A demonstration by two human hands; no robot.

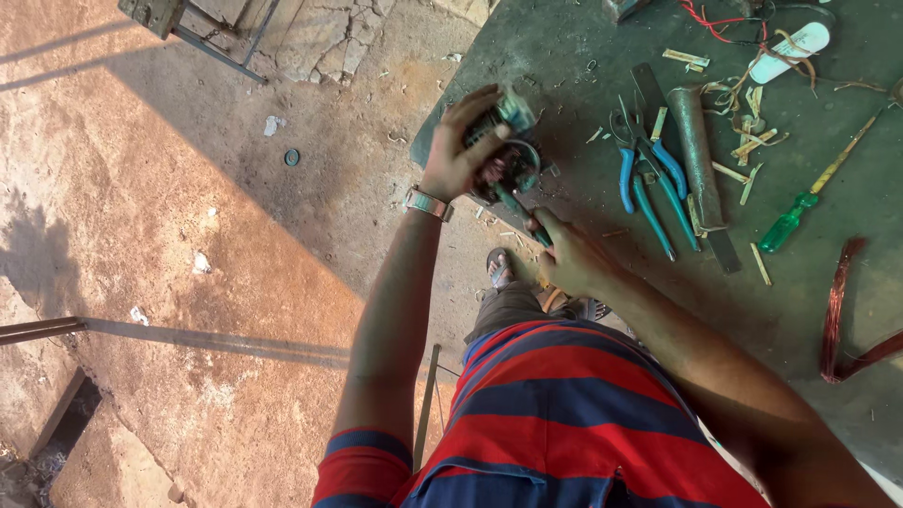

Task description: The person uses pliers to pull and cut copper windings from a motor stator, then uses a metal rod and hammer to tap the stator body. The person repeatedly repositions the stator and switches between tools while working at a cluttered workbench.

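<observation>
The small motor winding [506, 160], a dark round part with copper wire and a pale teal end, sits at the near-left corner of the green workbench [564, 56]. The left hand [463, 141] wraps over its top and side, fingers curled and gripping it. The right hand [572, 256] is closed around a green-handled tool [522, 212] whose tip pokes into the lower side of the winding. A metal wristwatch [425, 202] rides the left wrist. Just to the right on the bench lie blue-handled pliers [649, 174] beside a dark metal pipe [698, 155], then a green-handled screwdriver [814, 193], all well apart from the hands. Scraps of pale insulation strip [752, 141] litter the top, and a coil of copper wire [837, 310] curves at the right edge. Below the bench edge, a sandalled foot [499, 268] shows on the reddish floor [169, 188].
</observation>
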